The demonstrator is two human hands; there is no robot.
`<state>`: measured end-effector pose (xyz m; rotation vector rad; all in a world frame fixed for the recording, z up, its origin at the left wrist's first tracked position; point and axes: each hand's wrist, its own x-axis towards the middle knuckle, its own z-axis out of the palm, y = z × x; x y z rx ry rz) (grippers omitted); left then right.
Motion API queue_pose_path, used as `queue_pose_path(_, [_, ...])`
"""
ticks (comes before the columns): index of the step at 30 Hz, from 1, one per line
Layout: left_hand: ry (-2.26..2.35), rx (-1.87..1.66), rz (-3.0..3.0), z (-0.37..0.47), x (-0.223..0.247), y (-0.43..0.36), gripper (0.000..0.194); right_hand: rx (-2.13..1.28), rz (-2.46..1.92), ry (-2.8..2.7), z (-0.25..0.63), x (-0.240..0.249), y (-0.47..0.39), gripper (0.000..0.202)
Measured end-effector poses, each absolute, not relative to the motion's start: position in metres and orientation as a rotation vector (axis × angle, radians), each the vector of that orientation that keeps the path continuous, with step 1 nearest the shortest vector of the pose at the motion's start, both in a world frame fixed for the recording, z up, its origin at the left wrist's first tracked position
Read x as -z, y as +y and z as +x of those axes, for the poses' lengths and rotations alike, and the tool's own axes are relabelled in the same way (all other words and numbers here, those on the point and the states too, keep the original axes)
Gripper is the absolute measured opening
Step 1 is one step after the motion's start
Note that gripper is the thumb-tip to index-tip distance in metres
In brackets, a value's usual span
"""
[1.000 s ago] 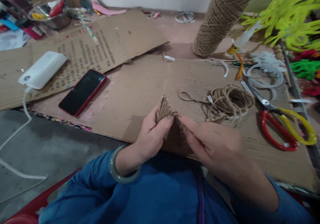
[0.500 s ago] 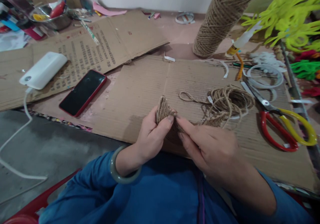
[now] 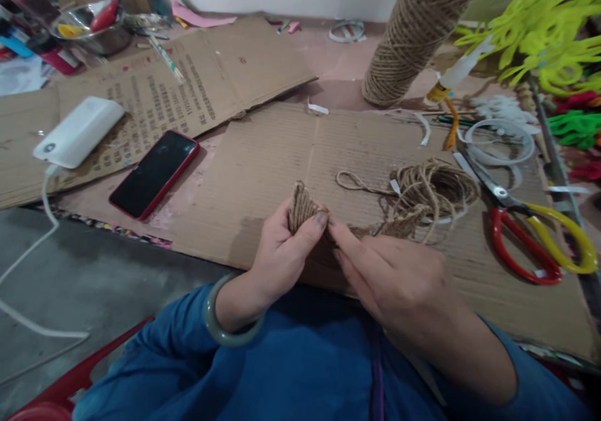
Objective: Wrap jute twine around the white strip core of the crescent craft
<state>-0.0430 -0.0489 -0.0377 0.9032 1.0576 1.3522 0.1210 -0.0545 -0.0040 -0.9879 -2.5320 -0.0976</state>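
Note:
Between my hands is a small folded piece of brown jute cord (image 3: 303, 208), its rows lying side by side. My left hand (image 3: 286, 249) is closed around it, the thumb pressing on its near edge. My right hand (image 3: 394, 271) pinches at the same piece, thumb and forefinger close to the left thumb; what exactly these fingertips grip is hidden. From beside the right hand, a braided-looking stretch of jute runs toward a loose coil of jute twine (image 3: 436, 186) on the cardboard sheet (image 3: 267, 152). One looped end of twine lies left of the coil.
Scissors (image 3: 521, 214) with red and yellow handles lie at the right. A tall jute spool (image 3: 417, 39) and a glue bottle (image 3: 453, 77) stand behind. At left are a phone (image 3: 154, 174), a white power bank (image 3: 79, 132) with a cable, and a metal bowl (image 3: 101, 36).
The jute piece and my left hand have shifted slightly left. My right hand stays close by, still pinching; the things on the table look the same.

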Motion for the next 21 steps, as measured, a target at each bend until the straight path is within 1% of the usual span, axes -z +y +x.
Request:
queue_pose_path(9, [1.074,-1.352,0.918,-0.0438,0.0361,-0.049,0.012,0.102,-0.966,-2.537,0.1214,0.004,-0.058,0.039])
queue_pose_path(15, [1.144,-1.325,0.934,-0.0444,0.0339,-0.0489,0.019,0.062,-0.943,-2.52,0.1219,0.0029,-0.0584,0.035])
queue_pose_path(21, [1.09,-1.307,0.879,-0.0442,0.033,-0.0483,0.016,0.029,-0.943,-2.546,0.1216,0.0018,-0.0576,0.037])
